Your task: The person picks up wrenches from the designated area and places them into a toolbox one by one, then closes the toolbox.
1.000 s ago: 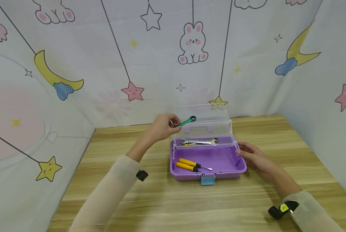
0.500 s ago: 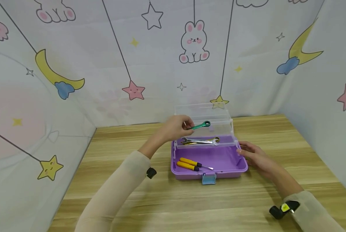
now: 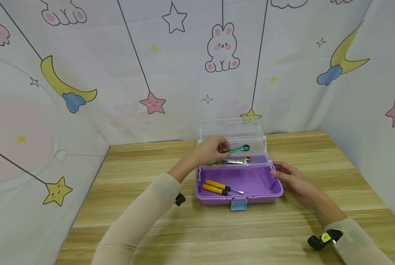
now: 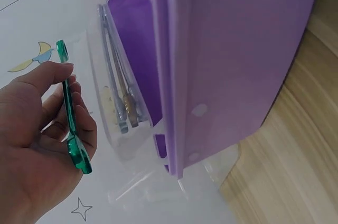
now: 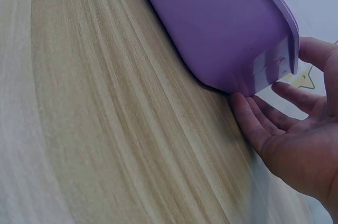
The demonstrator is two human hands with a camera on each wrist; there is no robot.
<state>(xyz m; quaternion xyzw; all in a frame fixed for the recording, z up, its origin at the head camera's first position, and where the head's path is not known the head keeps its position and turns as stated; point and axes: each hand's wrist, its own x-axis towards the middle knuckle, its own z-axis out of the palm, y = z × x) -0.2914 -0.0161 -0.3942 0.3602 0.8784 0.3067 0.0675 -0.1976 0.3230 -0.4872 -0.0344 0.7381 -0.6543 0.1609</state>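
Observation:
My left hand [image 3: 214,150] pinches a green ratcheting wrench [image 3: 238,149] between thumb and fingers, above the back of a purple toolbox [image 3: 243,200]. In the left wrist view the green wrench [image 4: 68,102] is seen edge-on, apart from the box. Below it, silver [image 3: 233,162] and gold wrenches [image 3: 248,159] lie in the clear tray, partly covered by the left hand. Two yellow-handled screwdrivers [image 3: 215,186] lie in the purple base. At the box's right side, my right hand [image 3: 291,180] holds the edge, thumb at the rim, fingers against the outer wall [image 5: 237,49].
The toolbox's clear lid [image 3: 230,127] stands raised at the back, near the printed curtain [image 3: 177,73]. A blue latch [image 3: 238,204] hangs down in front. The box stands on a wood-grain table [image 3: 197,235].
My left hand has moved right and down with the green wrench, coming over the tray of wrenches. The right hand stays at the toolbox's side.

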